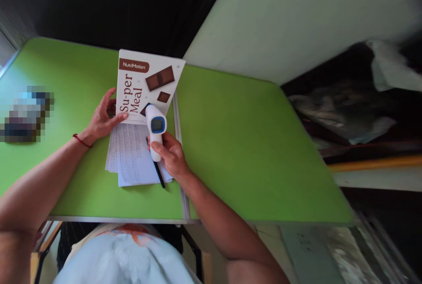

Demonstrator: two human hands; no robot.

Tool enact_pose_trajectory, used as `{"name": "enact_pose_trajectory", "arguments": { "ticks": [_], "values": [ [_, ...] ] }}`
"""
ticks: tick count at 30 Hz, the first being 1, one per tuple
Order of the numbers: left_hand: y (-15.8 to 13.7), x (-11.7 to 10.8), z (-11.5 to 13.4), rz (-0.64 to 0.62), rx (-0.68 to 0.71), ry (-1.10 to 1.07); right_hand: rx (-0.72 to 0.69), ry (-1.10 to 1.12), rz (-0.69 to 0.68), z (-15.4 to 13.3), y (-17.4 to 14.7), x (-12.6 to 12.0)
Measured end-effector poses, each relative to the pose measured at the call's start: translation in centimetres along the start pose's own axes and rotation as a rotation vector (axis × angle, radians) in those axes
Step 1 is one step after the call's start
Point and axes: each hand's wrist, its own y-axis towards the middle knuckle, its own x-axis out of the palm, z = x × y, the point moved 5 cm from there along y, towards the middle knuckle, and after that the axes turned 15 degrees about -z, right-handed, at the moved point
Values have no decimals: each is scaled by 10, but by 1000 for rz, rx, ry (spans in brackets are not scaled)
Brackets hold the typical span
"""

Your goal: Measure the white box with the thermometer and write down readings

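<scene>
My left hand (pixel 104 116) grips the lower left edge of a white box (pixel 132 62) printed "NutriMotion Su-per Meal", thumb on its front. The box stands tilted, its face toward me. In my right hand (pixel 172 155) is a white infrared thermometer (pixel 156 136) with a blue-rimmed screen, fingers wrapped round its handle. Its head overlaps the lower right of the box face; whether it touches the box I cannot tell. Below lie sheets of paper (pixel 132 161) with rows of writing, and a black pen (pixel 159 175) rests on them, partly hidden by the thermometer and my right hand.
All this is on a green folding table (pixel 250 152) with a metal seam (pixel 178 121) down its middle. A blurred-out, phone-like object (pixel 26 114) lies at the left. A dark panel and a pale wall (pixel 263 20) rise behind; shelves with cloth-like items (pixel 343 108) stand at the right.
</scene>
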Motion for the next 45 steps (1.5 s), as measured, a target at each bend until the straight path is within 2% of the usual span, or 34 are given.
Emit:
{"name": "enact_pose_trajectory", "arguments": {
  "ticks": [5, 13, 20, 23, 29, 34, 38, 40, 42, 45],
  "values": [
    [0, -4, -2, 31, 77, 39, -18, -47, 45, -2, -1, -8],
    [-1, -11, 12, 142, -7, 35, -41, -250, 103, -11, -4, -25],
    [-1, -21, 13, 199, -19, 85, -8, -408, 198, -3, -3, -49],
    [-2, -25, 8, 213, -34, 89, 26, -560, 247, 1, -3, -60],
    [-3, -30, -2, 249, -49, 107, 72, -1021, 352, 0, -6, -69],
    [-5, -34, -6, 342, -96, 182, 72, -1197, 307, -2, -5, -64],
    [-7, -37, -11, 410, -146, 215, -9, -1343, 330, -16, -9, -53],
    [-8, -38, -13, 410, -167, 252, -61, -1349, 317, -24, -13, -45],
    [-9, -38, -13, 385, -187, 295, -71, -1292, 216, -27, -16, -36],
    [-10, -34, -9, 299, -221, 404, 13, -1223, 8, -24, -21, -23]
  ]
}}
